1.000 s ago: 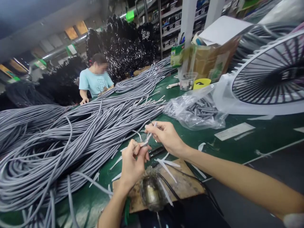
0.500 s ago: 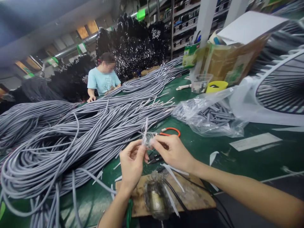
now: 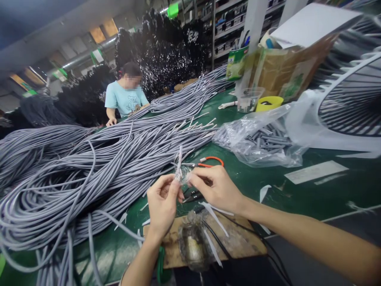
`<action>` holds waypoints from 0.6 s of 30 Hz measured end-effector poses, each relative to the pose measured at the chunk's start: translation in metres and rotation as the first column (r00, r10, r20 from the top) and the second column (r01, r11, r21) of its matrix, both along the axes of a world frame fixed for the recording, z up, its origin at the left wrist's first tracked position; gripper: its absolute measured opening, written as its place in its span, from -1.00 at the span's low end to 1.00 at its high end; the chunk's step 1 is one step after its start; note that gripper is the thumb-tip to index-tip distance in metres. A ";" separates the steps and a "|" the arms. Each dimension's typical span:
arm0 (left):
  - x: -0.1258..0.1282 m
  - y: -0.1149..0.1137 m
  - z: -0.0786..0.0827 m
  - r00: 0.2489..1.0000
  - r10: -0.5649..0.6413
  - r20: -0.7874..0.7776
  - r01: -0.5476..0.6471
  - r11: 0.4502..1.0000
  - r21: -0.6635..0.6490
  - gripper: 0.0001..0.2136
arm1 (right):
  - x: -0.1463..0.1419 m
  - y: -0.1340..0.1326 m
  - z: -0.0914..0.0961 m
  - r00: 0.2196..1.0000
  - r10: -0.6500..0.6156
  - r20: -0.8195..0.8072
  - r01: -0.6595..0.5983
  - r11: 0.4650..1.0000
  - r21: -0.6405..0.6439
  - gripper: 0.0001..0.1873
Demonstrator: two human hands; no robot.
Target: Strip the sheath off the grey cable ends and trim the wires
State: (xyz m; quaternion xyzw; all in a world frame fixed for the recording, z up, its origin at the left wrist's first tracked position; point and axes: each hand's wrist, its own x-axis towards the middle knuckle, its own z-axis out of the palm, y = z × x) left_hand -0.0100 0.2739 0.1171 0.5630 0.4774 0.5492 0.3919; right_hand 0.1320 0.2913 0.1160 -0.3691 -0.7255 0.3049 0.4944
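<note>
Centrally, the pale strand (image 3: 180,159) stands nearly upright above the green work surface (image 3: 315,200), pinched between the thumb and fingers of the left hand (image 3: 162,202). The right hand (image 3: 217,186) is just beside it, thumb and index finger narrowed together at a blurred clear tangle (image 3: 185,173); whether they grip it cannot be told. An orange-handled tool (image 3: 216,158) lies just beyond the right hand. Looped gray cables (image 3: 89,190) cover the left of the surface. To the right are a clear bag (image 3: 235,153) of short gray tubes (image 3: 268,141), a yellow container (image 3: 269,104) and a white fan (image 3: 342,139). A wooden board (image 3: 244,240) bearing pale strips (image 3: 212,246) occupies the near edge. In the room behind, a co-worker (image 3: 125,97) in a light-blue shirt sits before piled black bundles (image 3: 163,51); shelving (image 3: 224,29) stands to their right.
</note>
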 end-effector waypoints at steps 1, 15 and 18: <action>0.000 0.000 0.000 1.000 -0.001 -0.001 0.001 1.000 0.002 -0.77 | 0.000 0.000 0.000 1.000 -0.002 0.001 0.002 1.000 0.006 -0.64; 0.001 -0.001 -0.002 0.985 -0.102 -0.136 0.103 0.995 0.003 -0.75 | -0.001 0.001 -0.002 0.998 -0.061 0.032 0.059 0.997 0.039 -0.68; -0.001 -0.006 -0.002 0.977 -0.111 -0.180 0.116 0.993 0.020 -0.70 | -0.003 0.011 -0.008 0.999 -0.046 0.008 0.046 0.996 -0.079 -0.72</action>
